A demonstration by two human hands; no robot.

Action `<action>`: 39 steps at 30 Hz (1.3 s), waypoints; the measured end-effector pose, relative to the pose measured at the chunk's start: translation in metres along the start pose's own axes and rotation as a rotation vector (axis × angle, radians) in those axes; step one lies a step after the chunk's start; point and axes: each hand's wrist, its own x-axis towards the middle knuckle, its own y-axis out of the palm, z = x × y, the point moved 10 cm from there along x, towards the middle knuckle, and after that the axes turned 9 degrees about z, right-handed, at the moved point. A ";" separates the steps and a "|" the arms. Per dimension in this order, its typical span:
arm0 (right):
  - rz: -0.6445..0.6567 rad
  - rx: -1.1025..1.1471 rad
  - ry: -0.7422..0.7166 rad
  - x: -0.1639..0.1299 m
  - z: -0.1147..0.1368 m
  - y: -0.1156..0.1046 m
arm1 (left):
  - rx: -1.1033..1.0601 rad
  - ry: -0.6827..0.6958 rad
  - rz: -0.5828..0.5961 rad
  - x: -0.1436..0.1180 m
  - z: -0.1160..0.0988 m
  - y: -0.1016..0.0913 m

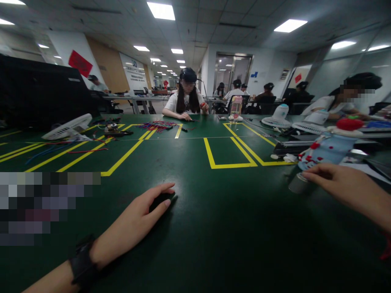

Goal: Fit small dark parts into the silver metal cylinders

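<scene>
Palm down on the green table (195, 244), my left hand (143, 211) rests with thumb and fingers apart and nothing in them. A dark band is on that wrist. At the right, my right hand (339, 181) pinches the upper edge of a small grey cylinder (297, 184), which looks tilted near the tabletop; its exact kind is not clear. Just behind these fingers stands a light-blue bottle (326, 148) with red patches and a red knitted-looking top (350, 123).
Yellow tape lines (232, 165) mark the table. Bundled wires (159, 126) and a white fan (69, 127) lie toward the back left. A clear bottle (236, 108) and another white fan (277, 118) are farther back. Across sits a person (186, 97); another person leans in at right.
</scene>
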 end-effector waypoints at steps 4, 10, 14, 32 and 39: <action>0.033 0.037 0.051 -0.002 -0.007 0.003 | -0.008 0.007 0.004 -0.001 -0.002 0.001; 0.029 0.209 -0.172 -0.011 0.017 0.015 | -0.013 0.016 0.002 -0.001 -0.003 0.000; 0.009 0.384 -0.379 -0.041 0.101 0.012 | -0.009 0.006 0.014 -0.001 -0.004 0.001; 0.319 0.815 -0.770 -0.092 0.257 0.065 | 0.031 0.291 -0.104 0.022 -0.117 0.005; 0.254 0.759 -0.730 -0.093 0.251 0.056 | -0.053 0.222 -0.125 0.027 -0.093 0.002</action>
